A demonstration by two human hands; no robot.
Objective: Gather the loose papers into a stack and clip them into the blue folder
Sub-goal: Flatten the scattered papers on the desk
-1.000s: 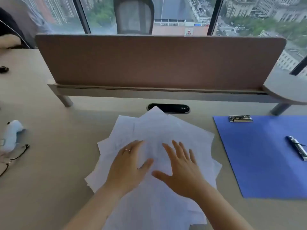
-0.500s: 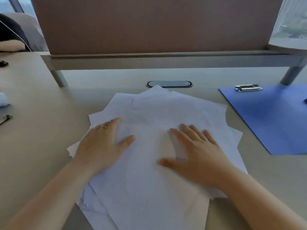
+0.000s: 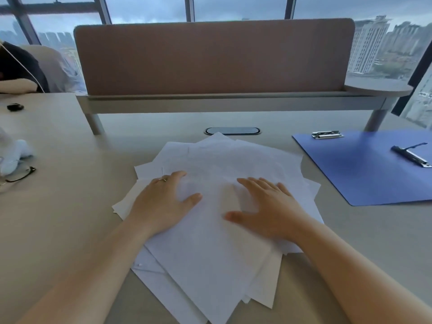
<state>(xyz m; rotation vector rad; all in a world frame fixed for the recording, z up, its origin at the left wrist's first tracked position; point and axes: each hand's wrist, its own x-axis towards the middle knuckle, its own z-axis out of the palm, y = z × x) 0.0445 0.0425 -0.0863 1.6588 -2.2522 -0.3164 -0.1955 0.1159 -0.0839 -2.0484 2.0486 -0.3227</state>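
Observation:
Several loose white papers lie fanned out at crooked angles in the middle of the desk. My left hand rests flat on the left side of the pile, fingers spread, a ring on one finger. My right hand lies flat on the right side of the pile, fingers apart. Neither hand grips a sheet. The blue folder lies open to the right of the papers, with a metal clip at its top edge and a second clip further right.
A brown partition screen on a grey rail stands across the back of the desk. A cable grommet sits just behind the papers. Glasses, a white object and a small black item lie at the left.
The view has tilted up and pulled back. Both hands stay flat on the pile, having spread slightly apart since a second ago.

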